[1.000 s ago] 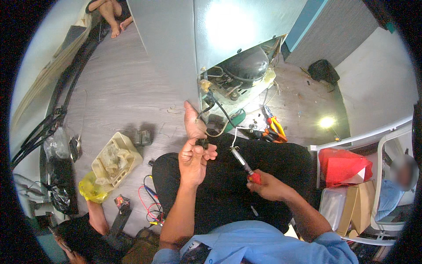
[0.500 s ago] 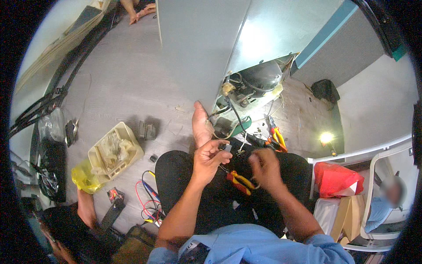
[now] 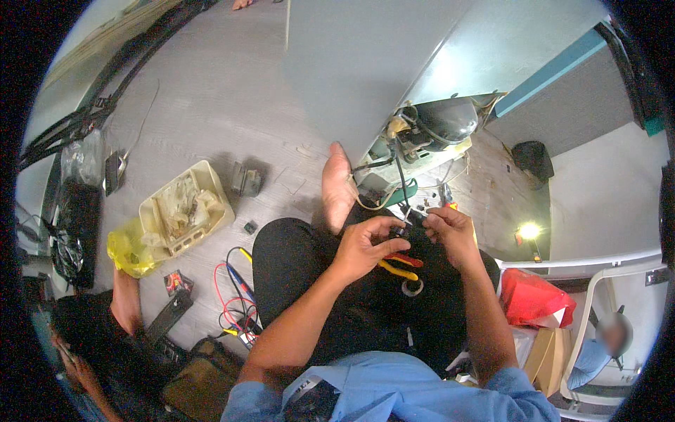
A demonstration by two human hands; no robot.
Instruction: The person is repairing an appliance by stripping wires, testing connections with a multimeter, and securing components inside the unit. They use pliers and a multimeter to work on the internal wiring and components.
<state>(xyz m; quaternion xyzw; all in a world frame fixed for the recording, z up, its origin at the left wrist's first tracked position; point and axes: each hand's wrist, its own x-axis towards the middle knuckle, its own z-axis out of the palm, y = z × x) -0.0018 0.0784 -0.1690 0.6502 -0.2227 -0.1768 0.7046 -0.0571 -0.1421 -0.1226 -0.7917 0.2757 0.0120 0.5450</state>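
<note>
My left hand (image 3: 369, 247) is closed, pinching a small black part (image 3: 399, 232) above my lap. Just beside it, my right hand (image 3: 450, 232) has thumb and forefinger pressed together near a dark cable end; what they grip is too small to make out. Under the hands, pliers with red and yellow handles (image 3: 401, 267) lie on my dark trousers. Beyond them a black cable (image 3: 403, 172) runs down from a black dome-shaped compressor (image 3: 450, 121) at the base of a grey cabinet. Another orange-handled tool (image 3: 446, 195) is partly hidden behind my right hand.
A cream plastic basket (image 3: 228, 211) and yellow bag (image 3: 129, 246) stand left, near another person's arm (image 3: 126, 299). Multimeter-like leads (image 3: 232, 292) lie beside my knee. A lit lamp (image 3: 529, 232), red bag (image 3: 531, 299) and cardboard box (image 3: 547, 359) are right. The grey cabinet (image 3: 365, 63) rises ahead.
My right hand has moved up and forward, close to the left. My left hand, earlier with a small grey block, has shifted right and now pinches a black part. The view has shifted.
</note>
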